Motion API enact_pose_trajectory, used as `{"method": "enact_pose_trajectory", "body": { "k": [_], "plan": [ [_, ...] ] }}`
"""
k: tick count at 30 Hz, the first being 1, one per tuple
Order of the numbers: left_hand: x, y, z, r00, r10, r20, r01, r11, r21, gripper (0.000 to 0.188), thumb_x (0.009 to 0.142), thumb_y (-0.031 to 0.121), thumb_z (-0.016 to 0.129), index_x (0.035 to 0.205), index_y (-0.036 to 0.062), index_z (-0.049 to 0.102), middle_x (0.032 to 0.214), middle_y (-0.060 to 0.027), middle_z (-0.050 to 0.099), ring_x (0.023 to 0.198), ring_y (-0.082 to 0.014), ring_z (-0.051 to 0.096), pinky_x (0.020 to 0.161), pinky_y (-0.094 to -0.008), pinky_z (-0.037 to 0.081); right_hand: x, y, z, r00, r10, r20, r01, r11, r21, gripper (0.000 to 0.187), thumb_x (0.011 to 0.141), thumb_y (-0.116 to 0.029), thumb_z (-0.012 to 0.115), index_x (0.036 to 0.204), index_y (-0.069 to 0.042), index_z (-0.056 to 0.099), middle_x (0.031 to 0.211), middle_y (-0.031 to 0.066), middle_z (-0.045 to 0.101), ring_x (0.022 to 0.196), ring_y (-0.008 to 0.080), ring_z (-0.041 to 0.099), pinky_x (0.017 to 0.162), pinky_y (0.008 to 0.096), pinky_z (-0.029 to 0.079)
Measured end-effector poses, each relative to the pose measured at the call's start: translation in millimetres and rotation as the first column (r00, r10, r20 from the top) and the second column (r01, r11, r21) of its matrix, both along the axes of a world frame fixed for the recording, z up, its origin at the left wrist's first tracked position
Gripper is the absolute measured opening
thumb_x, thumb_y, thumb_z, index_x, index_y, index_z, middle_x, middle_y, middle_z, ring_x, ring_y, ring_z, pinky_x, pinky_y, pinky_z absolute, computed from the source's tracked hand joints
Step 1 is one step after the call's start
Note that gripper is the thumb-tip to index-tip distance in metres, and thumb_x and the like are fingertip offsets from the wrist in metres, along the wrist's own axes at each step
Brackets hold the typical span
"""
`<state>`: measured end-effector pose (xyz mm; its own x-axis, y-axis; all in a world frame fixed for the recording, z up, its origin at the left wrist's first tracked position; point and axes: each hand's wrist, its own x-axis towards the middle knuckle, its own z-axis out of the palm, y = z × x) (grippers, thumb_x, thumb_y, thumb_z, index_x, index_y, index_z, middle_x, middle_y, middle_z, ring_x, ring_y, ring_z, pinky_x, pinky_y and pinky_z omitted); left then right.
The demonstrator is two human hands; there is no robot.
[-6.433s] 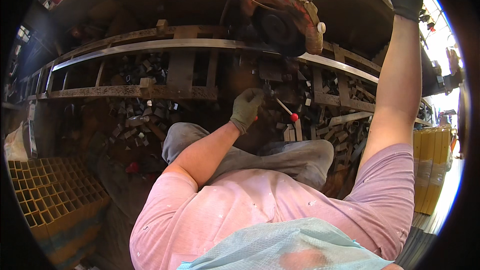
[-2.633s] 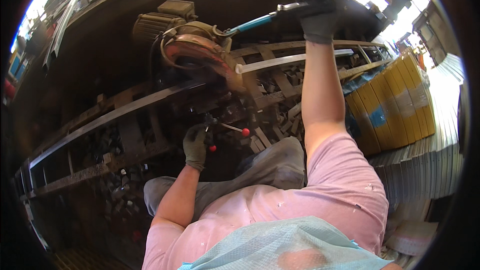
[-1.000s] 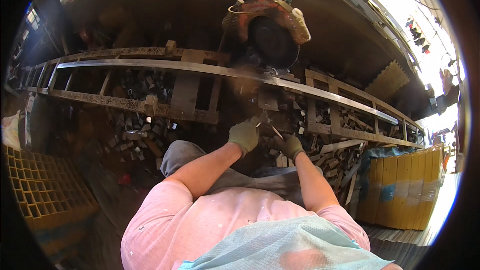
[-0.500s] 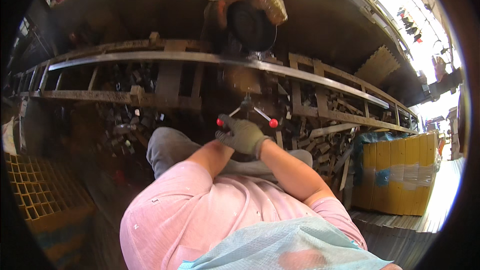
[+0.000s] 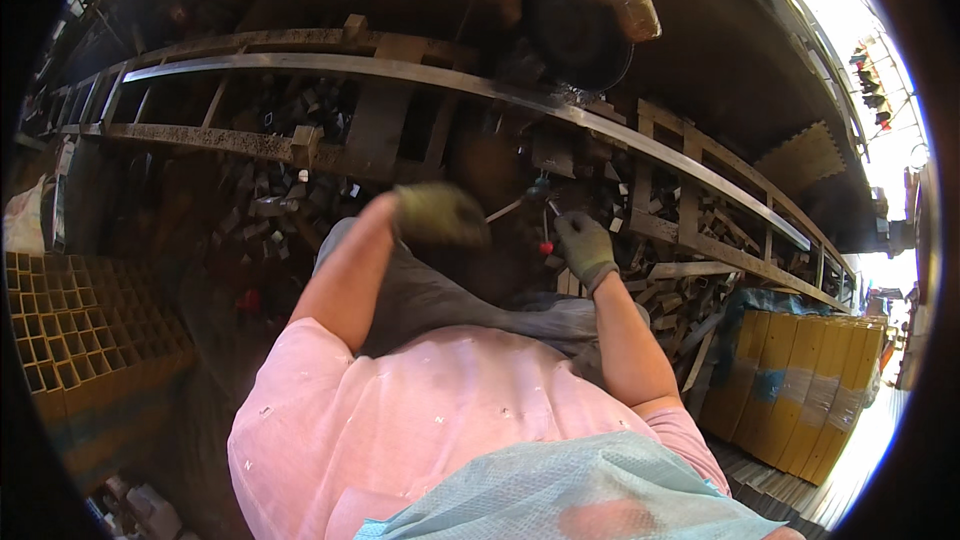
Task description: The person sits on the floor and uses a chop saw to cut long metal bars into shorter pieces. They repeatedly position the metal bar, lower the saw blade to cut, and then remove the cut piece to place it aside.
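My right hand [image 5: 584, 248], in an olive-grey work glove, is closed round a spoke of a metal crank handle [image 5: 538, 187]. Beside its fingers a red ball knob [image 5: 546, 249] tips another spoke. My left hand [image 5: 440, 215], gloved alike, is smeared by motion near the end of the left spoke, so its fingers cannot be made out. Beyond the handle a long bright metal bar [image 5: 350, 64] lies across a rusty frame. Over the bar stands a cut-off saw with a dark round blade [image 5: 575, 30] and an orange-red guard [image 5: 635, 15].
Offcuts [image 5: 285, 205] lie heaped under the rusty frame [image 5: 240, 138] on both sides. At left stands a stack of yellow square tubes [image 5: 70, 315], open ends up. A wrapped bundle of yellow lengths [image 5: 800, 380] sits at right. My grey-trousered legs [image 5: 430, 290] are below the handle.
My hands, together at the handle before, have parted: the left moved left, the right onto a right-hand spoke. The handle has turned. The whole view has shifted, with the saw now farther right.
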<state>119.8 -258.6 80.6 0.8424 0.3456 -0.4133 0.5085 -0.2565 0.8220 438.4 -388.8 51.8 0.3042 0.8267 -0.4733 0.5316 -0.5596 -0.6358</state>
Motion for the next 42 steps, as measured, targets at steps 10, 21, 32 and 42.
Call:
{"method": "enact_pose_trajectory", "body": {
  "k": [10,21,32,42],
  "plan": [
    [-125,257,-117,-0.329,0.944,0.032,-0.907,-0.307,-0.287,0.074,0.094,0.046,0.082,0.149,0.0019,0.061,0.151,-0.0162,0.063,0.136,-0.0330,0.060,0.117,-0.0392,0.047,-18,-21,47,0.979,0.058,0.194,-0.105,0.965,0.241,0.070,0.100,-0.050,0.071,0.150,-0.002,0.060,0.133,0.0295,0.071,0.125,0.0426,0.069,0.105,0.0452,0.055],
    [-129,235,-82,-0.340,0.921,0.190,-0.149,0.147,-0.978,0.055,0.109,0.029,0.064,0.156,0.0034,0.051,0.160,-0.0175,0.054,0.148,-0.0349,0.049,0.129,-0.0543,0.037,5,-37,87,0.982,-0.143,-0.127,0.187,0.856,0.483,0.056,0.102,-0.018,0.079,0.150,0.004,0.059,0.135,0.0129,0.073,0.122,0.0187,0.068,0.105,0.0324,0.054],
    [-186,112,-31,-0.342,0.822,0.455,-0.072,0.460,-0.885,0.035,0.099,0.032,0.077,0.122,0.0077,0.068,0.117,-0.0141,0.074,0.117,-0.0377,0.069,0.113,-0.0585,0.052,-57,3,187,0.860,0.324,0.395,-0.469,0.807,0.358,0.055,0.092,-0.033,0.087,0.136,-0.006,0.068,0.090,0.0152,0.074,0.082,0.0231,0.073,0.076,0.0387,0.057],
    [-82,20,14,-0.217,0.780,0.587,-0.127,0.574,-0.809,0.041,0.105,0.031,0.070,0.129,-0.0012,0.063,0.120,-0.0169,0.075,0.120,-0.0344,0.070,0.115,-0.0514,0.051,13,-122,210,0.937,0.125,0.325,-0.303,0.752,0.585,0.034,0.091,-0.005,0.083,0.123,-0.002,0.070,0.102,0.0085,0.077,0.092,0.0137,0.071,0.083,0.0320,0.058]
  ]
}}
